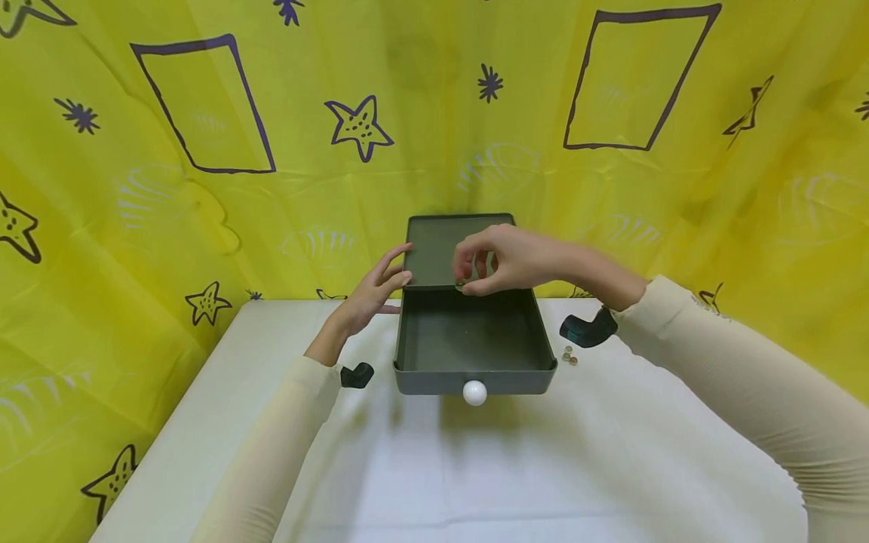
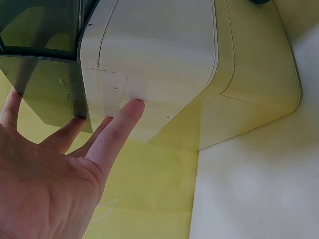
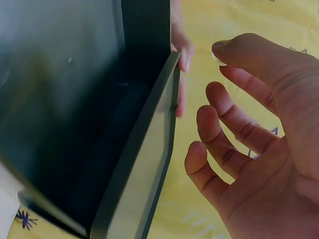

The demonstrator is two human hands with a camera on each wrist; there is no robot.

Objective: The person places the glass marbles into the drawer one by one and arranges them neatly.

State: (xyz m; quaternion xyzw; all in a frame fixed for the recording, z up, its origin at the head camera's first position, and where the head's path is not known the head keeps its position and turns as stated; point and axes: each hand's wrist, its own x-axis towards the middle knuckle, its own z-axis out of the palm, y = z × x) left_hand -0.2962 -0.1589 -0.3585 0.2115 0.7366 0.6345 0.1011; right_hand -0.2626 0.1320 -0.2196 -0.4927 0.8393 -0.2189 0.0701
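A dark grey cabinet (image 1: pixel 432 249) has its drawer (image 1: pixel 434 383) pulled out toward me, a white round knob (image 1: pixel 474 393) on its front. My left hand (image 1: pixel 372 296) is at the cabinet's left side with fingers spread and straight; in the left wrist view, fingertips touch or nearly touch that side. Over the drawer's back edge, my right hand (image 1: pixel 509 260) pinches a small glassy marble-like piece (image 3: pixel 218 60) between thumb and forefinger. Most of the piece is hidden by the thumb. The other fingers of that hand are loosely curled.
Several small round marble-like pieces (image 1: pixel 569 357) lie on the white table (image 1: pixel 611 452) right of the drawer. A yellow curtain (image 1: pixel 434 181) with drawn stars hangs close behind the cabinet. Dark wrist-worn devices (image 1: pixel 589 329) are on both sleeves.
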